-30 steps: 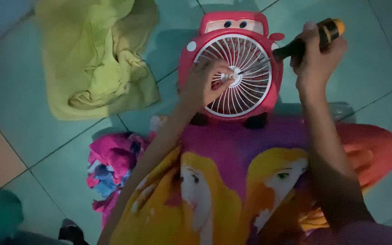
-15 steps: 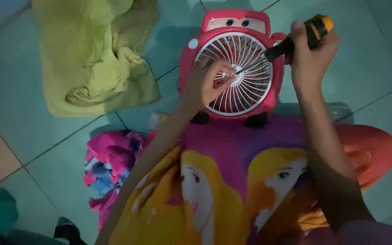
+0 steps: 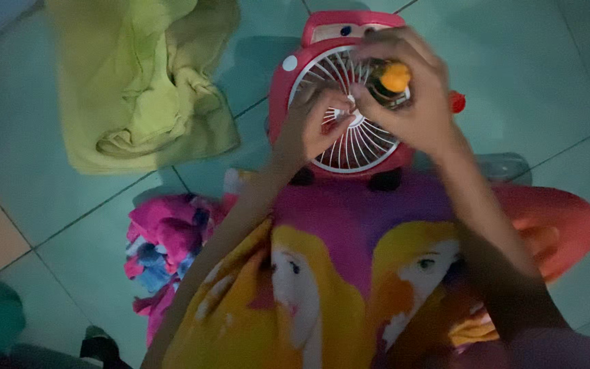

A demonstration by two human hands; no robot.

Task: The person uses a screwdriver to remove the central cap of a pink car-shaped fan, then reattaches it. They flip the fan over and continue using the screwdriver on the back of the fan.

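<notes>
A small red fan (image 3: 349, 102) with a white wire grille stands on the tiled floor (image 3: 534, 75) just beyond a bright printed cloth (image 3: 336, 273) that covers the near foreground. Both hands meet over the grille's middle. The left hand (image 3: 312, 126) rests on the left half of the grille, its fingertips (image 3: 339, 113) drawn together at the hub; whether they pinch something small there is too blurred to tell. The right hand (image 3: 411, 102) closes round a screwdriver (image 3: 392, 78) with an orange cap on a dark handle, fingers curled tight about it. The handle points up toward the camera, so the shaft and tip are hidden beneath the hand, and the spot where the tool meets the fan cannot be seen. The hands cover much of the grille's right side and the fan's top edge.

A crumpled yellow-green towel (image 3: 145, 82) lies on the floor well left of the fan. A pink and blue bundle of cloth (image 3: 165, 246) sits beside the left forearm. At right an orange-red curved shape (image 3: 554, 219) shows past the printed cloth, its form unclear in the dim light
</notes>
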